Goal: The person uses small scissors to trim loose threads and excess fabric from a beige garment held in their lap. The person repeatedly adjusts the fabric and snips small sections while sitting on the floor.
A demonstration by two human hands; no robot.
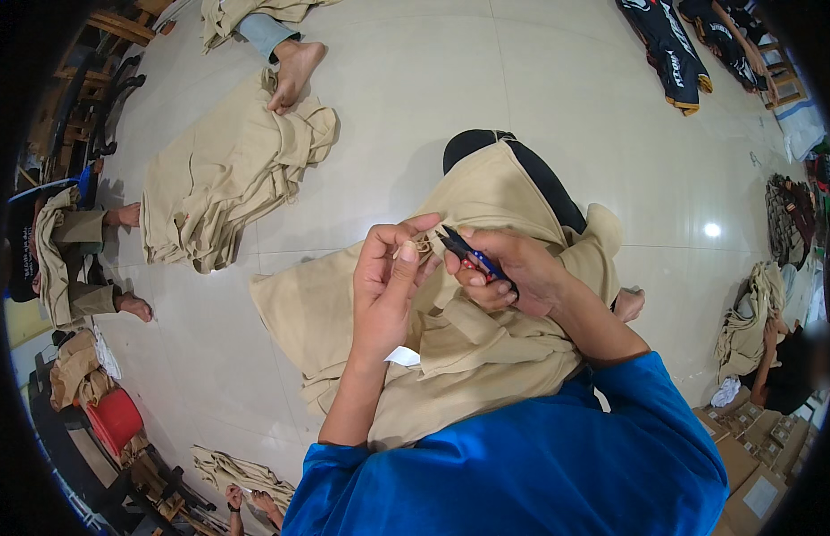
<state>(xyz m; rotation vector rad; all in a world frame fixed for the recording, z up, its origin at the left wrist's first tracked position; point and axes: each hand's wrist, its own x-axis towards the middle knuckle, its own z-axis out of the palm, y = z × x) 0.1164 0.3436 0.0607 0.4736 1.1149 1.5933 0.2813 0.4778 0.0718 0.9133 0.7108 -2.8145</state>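
A beige fabric garment (495, 348) lies spread over the lap and legs. My left hand (391, 281) pinches a small tangle of beige thread (423, 246) at the garment's edge, between thumb and fingers. Close on its right, my right hand (515, 271) is wrapped around thread snips (478, 260) with dark blades and blue and red on the handles. The blade tips point up and left, beside the thread; whether they touch it cannot be told. A white label (404, 356) shows on the cloth beside my left wrist.
A heap of beige garments (220, 174) lies on the tiled floor at the upper left, under a person's bare foot (297, 74). Other people sit around the edges with beige cloth. Dark garments (669, 53) lie at the upper right, cardboard boxes (749, 482) at the lower right, a red stool (115, 421) at the lower left.
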